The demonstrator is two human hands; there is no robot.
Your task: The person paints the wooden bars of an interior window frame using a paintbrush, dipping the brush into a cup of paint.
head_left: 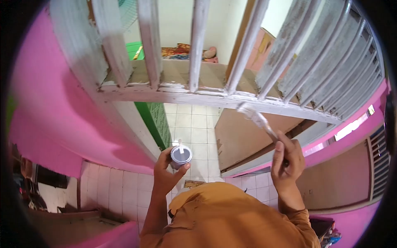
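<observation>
My left hand is wrapped round a small paint can with greyish paint inside and a white smear down its far rim. In my right hand is a paintbrush, gripped by its handle. White paint coats the bristles, which are close to the lower edge of a wooden rail; I cannot tell whether they touch it. Upright slats rise from this rail, with whitish, patchy paint on them. Wet-looking white paint lies along the rail's top.
Below the rail is a doorway with a green door at left and a brown panel at right. Pink walls flank it. White tiles cover the floor. Behind the slats show a fan and patterned cloth.
</observation>
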